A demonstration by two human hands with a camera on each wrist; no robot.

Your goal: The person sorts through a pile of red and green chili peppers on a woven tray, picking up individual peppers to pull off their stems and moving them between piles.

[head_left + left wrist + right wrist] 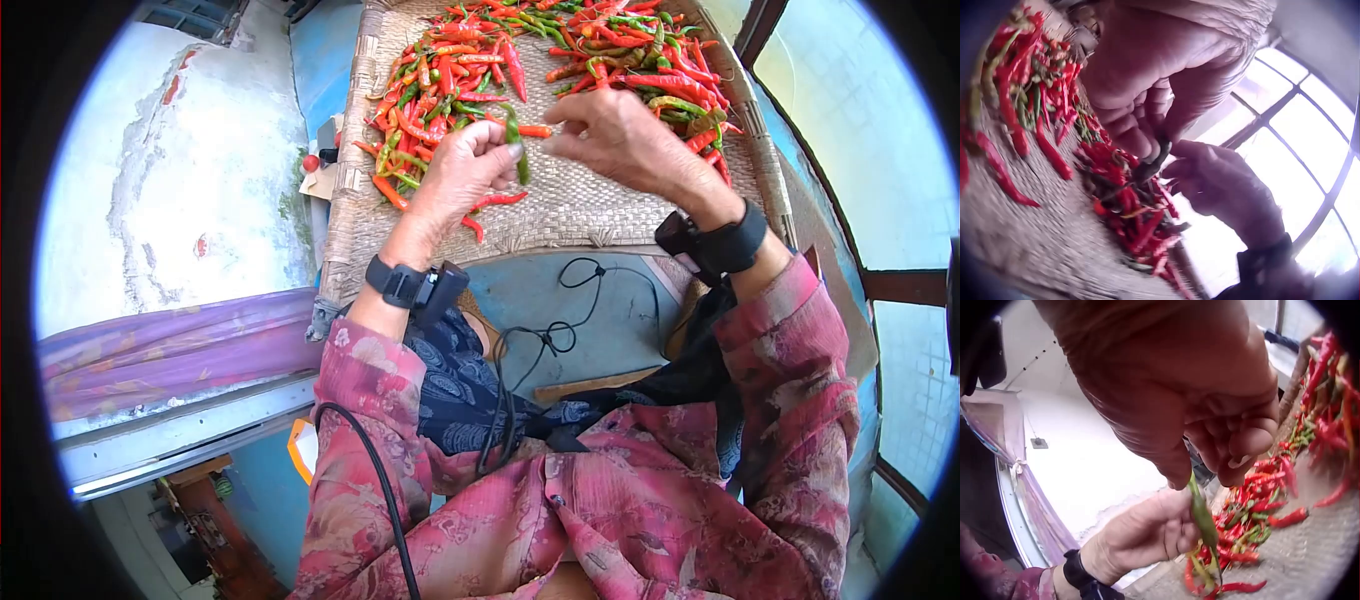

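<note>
A green chili pepper [516, 145] stands nearly upright between the thumb and fingers of my left hand [465, 170], which pinches it over the woven tray [580, 215]. To its right, my right hand [630, 140] is raised with fingers bent and nothing visible in them. A gap separates its fingertips from the pepper in the head view. In the right wrist view the stem end of the green chili [1204, 519] points up close to my right thumb [1177, 472]. Below and behind my left hand lies a heap of red and green chilies [430, 100].
Another chili heap [690, 80] covers the tray's right side. A few single red chilies [498, 200] lie near its front. Black cable [550, 340] hangs over my lap below the tray. A wall [220, 180] stands left and a window [860, 130] right.
</note>
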